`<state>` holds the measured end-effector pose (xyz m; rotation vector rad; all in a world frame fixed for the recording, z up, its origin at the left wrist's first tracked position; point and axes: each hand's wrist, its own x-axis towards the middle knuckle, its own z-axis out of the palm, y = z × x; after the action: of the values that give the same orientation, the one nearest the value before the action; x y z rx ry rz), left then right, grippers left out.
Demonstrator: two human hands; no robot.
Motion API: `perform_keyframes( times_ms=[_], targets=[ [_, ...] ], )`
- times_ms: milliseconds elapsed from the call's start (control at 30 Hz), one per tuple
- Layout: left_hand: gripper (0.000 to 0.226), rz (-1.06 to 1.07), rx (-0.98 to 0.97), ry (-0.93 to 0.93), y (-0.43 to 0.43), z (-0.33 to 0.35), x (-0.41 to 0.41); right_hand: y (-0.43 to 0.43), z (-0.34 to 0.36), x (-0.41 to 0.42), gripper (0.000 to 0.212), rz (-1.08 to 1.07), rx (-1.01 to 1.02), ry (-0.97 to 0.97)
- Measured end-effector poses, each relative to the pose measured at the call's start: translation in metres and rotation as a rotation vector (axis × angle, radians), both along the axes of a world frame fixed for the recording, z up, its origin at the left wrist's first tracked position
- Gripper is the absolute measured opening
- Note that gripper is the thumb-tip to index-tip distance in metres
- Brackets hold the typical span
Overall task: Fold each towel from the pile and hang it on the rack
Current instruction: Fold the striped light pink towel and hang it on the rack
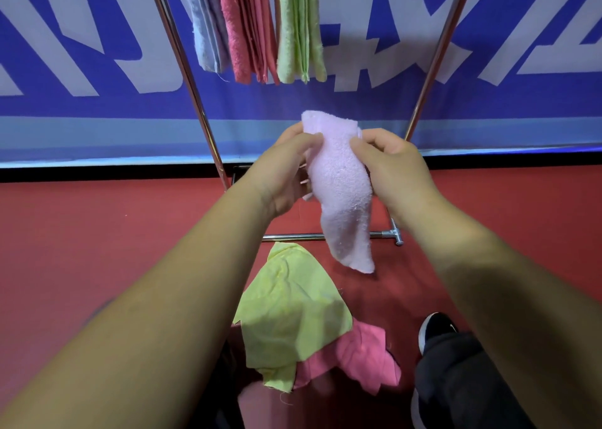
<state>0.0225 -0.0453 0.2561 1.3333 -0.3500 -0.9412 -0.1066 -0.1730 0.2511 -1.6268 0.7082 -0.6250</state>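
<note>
Head view: pale pink towel (338, 184) hung between both hands, left hand (286, 171) and right hand (394, 168) fingers pinched on its upper edges. Soft, light, limp; judged best gripped at corners.

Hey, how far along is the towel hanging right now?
Done: a blue towel, a red towel and a green towel hang folded on the rack. In hand: the left hand and right hand grip a pale pink towel, not yet hung. Left: a yellow towel and a bright pink towel piled below.
</note>
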Motion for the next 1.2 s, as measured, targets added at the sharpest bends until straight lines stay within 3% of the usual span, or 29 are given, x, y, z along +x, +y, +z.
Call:
perform_keyframes(
  times_ms=[233, 433, 600, 800, 1067, 1200],
  targets=[
    [0.014, -0.302, 0.264, 0.050, -0.002, -0.017, -0.017, -0.016, -0.010, -0.004, 0.014, -0.118, 0.030, 0.128],
    [0.028, -0.204, 0.137, -0.067, -0.013, -0.023, -0.023, -0.024, -0.002, -0.014, 0.016, -0.101, 0.131, 0.191],
    [0.030, -0.211, 0.055, -0.165, -0.014, -0.014, -0.024, -0.024, 0.010, -0.016, 0.026, -0.107, 0.199, 0.071],
    [0.039, -0.210, 0.013, -0.242, -0.009, 0.000, -0.018, -0.019, 0.016, -0.021, 0.022, 0.018, 0.205, 0.001],
    [0.043, -0.189, 0.016, -0.358, -0.003, 0.003, -0.008, -0.013, 0.018, -0.022, 0.041, 0.150, 0.132, 0.023],
    [0.071, -0.303, 0.085, -0.403, -0.003, -0.003, -0.011, -0.013, 0.015, -0.020, 0.041, 0.075, 0.086, 0.041]
  ],
)
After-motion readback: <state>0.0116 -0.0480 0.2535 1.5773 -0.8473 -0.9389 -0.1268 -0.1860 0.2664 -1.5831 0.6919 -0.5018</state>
